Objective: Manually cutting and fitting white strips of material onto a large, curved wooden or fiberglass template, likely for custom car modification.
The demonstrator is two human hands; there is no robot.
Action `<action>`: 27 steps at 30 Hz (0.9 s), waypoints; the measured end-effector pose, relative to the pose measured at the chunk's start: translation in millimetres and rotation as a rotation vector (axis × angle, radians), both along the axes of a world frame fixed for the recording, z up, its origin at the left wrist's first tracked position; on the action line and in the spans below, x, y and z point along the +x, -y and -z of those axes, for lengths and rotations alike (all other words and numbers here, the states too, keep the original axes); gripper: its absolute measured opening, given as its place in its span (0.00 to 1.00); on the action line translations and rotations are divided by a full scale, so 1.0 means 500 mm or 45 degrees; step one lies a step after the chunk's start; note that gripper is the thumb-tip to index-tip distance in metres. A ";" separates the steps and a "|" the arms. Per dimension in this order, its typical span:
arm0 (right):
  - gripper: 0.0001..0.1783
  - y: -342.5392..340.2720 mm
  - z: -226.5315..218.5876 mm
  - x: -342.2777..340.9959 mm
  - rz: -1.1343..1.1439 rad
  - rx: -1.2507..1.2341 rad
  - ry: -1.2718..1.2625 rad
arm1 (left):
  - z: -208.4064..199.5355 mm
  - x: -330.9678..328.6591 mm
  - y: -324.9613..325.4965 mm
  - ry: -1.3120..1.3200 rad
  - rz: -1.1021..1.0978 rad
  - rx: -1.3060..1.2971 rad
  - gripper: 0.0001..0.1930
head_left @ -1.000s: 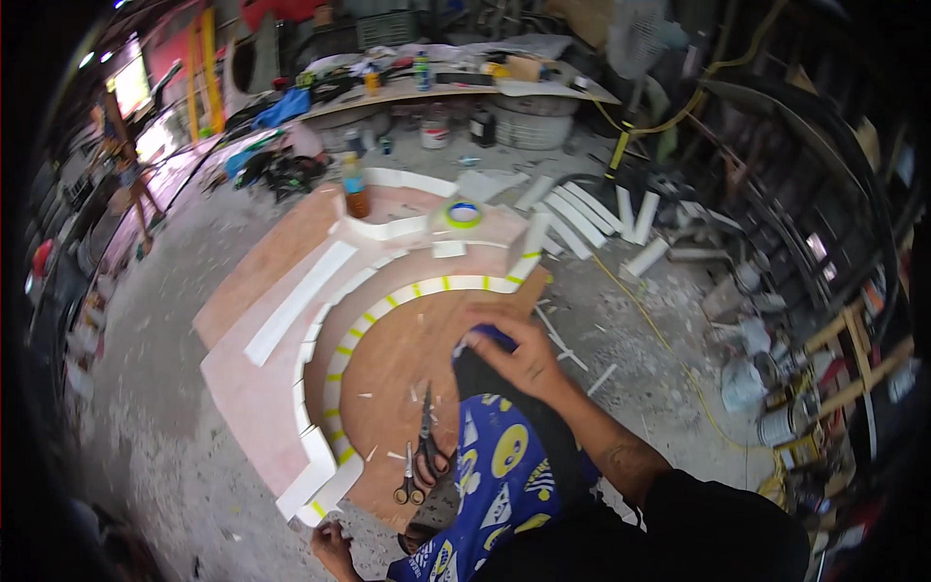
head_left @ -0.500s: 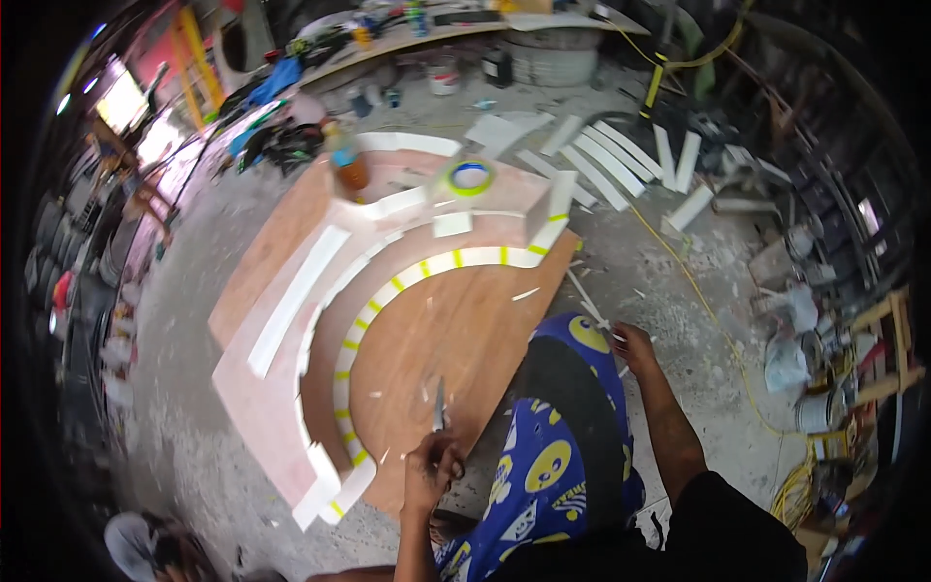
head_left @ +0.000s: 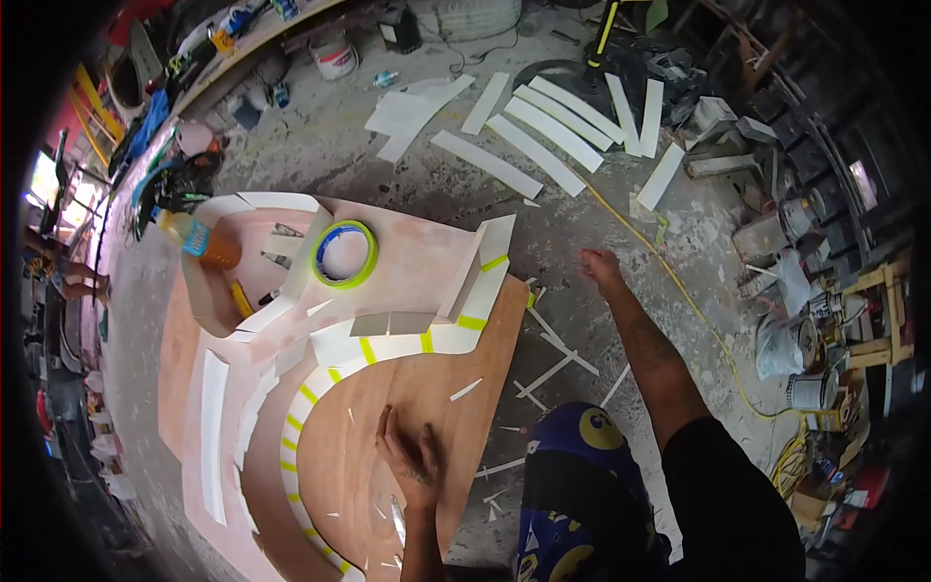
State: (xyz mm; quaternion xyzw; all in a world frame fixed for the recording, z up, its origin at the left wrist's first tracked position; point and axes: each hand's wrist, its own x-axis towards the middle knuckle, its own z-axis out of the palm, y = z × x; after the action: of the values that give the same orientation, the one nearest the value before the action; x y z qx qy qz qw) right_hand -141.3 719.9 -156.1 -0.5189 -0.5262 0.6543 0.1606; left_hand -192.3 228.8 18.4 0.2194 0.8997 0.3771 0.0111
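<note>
My left hand (head_left: 409,458) rests over the brown plywood board (head_left: 359,417), fingers stretched and apart, holding nothing. Beside its wrist lies a silvery blade (head_left: 399,519), apparently a knife, among white scraps. Farther right, my right hand (head_left: 598,269) is reached out over the grey floor with its fingers curled together; I see nothing in them. On the board stands a curved pinkish form (head_left: 417,257), its inner curve edged by a white strip (head_left: 289,436) held with yellow-green tape. A tape roll (head_left: 344,254) lies on the form's top, near an orange-filled bottle (head_left: 199,241).
Several cut white strips (head_left: 555,134) lie on the floor ahead, with a pile of white sheets (head_left: 412,112) to their left. A yellow cord (head_left: 669,276) crosses the floor on the right. Thin offcuts (head_left: 553,359) litter the board's right edge. Buckets (head_left: 813,390) line the right side.
My view has shifted forward and right. My left hand has let go of the knife and opened. My right hand has moved forward from the thin white offcuts, its arm stretched out.
</note>
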 end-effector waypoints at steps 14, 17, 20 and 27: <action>0.27 -0.277 0.178 -0.256 -0.278 1.371 0.780 | 0.049 0.000 0.039 0.177 -0.112 0.289 0.31; 0.32 -0.302 0.171 -0.253 -0.459 1.389 0.753 | 0.047 -0.001 0.027 0.169 -0.140 0.319 0.30; 0.33 -0.329 0.176 -0.255 -0.458 1.553 0.830 | 0.033 0.008 0.008 0.198 -0.172 0.307 0.28; 0.35 -0.338 0.183 -0.273 -0.408 1.480 0.846 | 0.030 0.015 0.022 0.366 -0.151 0.364 0.31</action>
State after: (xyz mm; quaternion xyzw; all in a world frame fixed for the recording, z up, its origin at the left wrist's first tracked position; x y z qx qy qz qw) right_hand -277.9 888.7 -247.6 -0.4374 -0.8832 0.0879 0.1443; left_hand -184.8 217.6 3.3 0.1092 0.8375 0.5285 0.0858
